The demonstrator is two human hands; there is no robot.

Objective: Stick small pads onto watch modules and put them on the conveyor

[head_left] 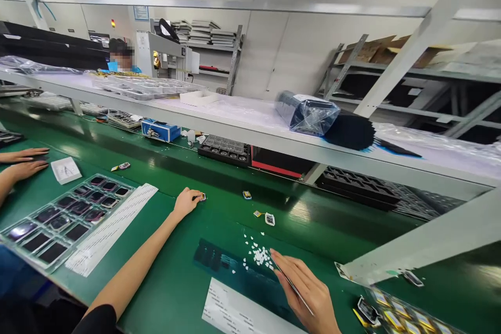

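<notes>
My left hand reaches out over the green work surface, its fingers closed on a small electronic part with a bit of yellow; most of the part is hidden. In my right hand, a slim pair of metal tweezers slants up toward a scatter of tiny white pieces. Those pieces lie at the edge of a dark translucent sheet. Below it rests a white label sheet with printed rows. Farther off are two small parts, one yellow-topped and one white-framed.
A co-worker's hands rest at the left by a white box. Nearby lie a clear tray of dark screens and a label strip. At lower right stand a slanted post and a tray of yellow parts. A shelf crosses above.
</notes>
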